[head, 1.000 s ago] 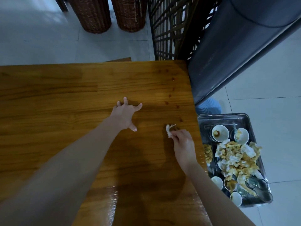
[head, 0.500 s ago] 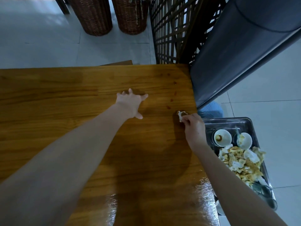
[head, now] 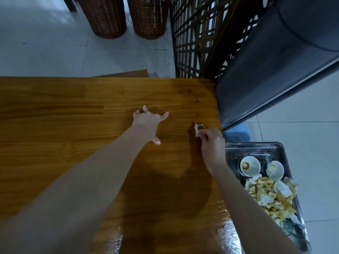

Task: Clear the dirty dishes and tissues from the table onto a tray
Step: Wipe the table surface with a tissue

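My right hand (head: 212, 143) pinches a small stained tissue wad (head: 198, 128) against the wooden table (head: 73, 143) near its right edge, beside small dark sauce spots (head: 197, 113). My left hand (head: 148, 122) rests on the tabletop with its fingers spread and nothing in it. Below the table's right edge sits a metal tray (head: 278, 149) holding two white dishes (head: 250, 165) with sauce residue and a heap of stained tissues (head: 271, 197). My right forearm covers part of the tray.
A dark lattice screen (head: 198, 37) and a grey padded seat back (head: 278, 70) stand past the table's far right corner. Two wicker baskets (head: 110, 17) stand on the tiled floor behind the table. The near edge of the tabletop is wet and shiny.
My right hand has carried the tissue wad along the table's right side, away from me, past the sauce spots. My left hand has slid forward on the tabletop, still spread.
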A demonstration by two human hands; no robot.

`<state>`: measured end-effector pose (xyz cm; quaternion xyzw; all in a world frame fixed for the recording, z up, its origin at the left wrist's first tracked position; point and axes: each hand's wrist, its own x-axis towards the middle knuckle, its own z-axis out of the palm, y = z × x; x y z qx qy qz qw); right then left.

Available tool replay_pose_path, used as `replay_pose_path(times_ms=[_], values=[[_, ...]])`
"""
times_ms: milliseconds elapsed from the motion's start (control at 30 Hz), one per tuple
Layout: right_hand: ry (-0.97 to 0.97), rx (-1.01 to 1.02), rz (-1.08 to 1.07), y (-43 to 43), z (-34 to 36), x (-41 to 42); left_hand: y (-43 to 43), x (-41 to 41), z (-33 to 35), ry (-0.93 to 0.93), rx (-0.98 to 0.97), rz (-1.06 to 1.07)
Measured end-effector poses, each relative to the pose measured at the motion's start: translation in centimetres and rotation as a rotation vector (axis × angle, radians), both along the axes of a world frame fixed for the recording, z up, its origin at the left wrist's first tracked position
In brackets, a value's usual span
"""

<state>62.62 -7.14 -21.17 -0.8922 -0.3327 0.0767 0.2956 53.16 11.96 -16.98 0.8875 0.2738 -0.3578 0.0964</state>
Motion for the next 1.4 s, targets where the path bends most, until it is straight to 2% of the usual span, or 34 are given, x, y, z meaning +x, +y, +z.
replay_pose_path(times_ms=[167,433,667,800,933,1033,1233,1400], values=[[0.008,0.021,-0.027,2.2,0.1,1.0,0.2,0.0,-0.5,-0.048,-0.004,0.008],[-0.04,0.019,0.106,0.2,-1.0,-2.8,0.4,0.0,-1.6,-0.065,0.02,0.022],[-0.056,-0.023,0.065,4.6,-0.9,1.7,0.4,-0.2,-1.8,-0.074,0.018,0.022],[0.011,-0.007,-0.01,6.3,-0.6,4.7,0.3,-0.1,-1.6,-0.073,0.021,0.025],[0.029,0.012,0.009,5.6,-0.5,4.2,0.2,-0.3,-1.4,-0.097,0.028,0.013],[-0.024,0.069,0.064,3.6,-0.7,2.9,0.1,-0.3,-1.4,-0.099,0.038,0.015],[-0.089,0.057,0.169,3.0,-0.6,3.5,0.1,-0.3,-1.4,-0.099,0.032,0.017],[-0.017,0.019,0.088,5.7,-0.9,6.1,0.1,-0.2,-1.6,-0.086,0.034,0.012]])
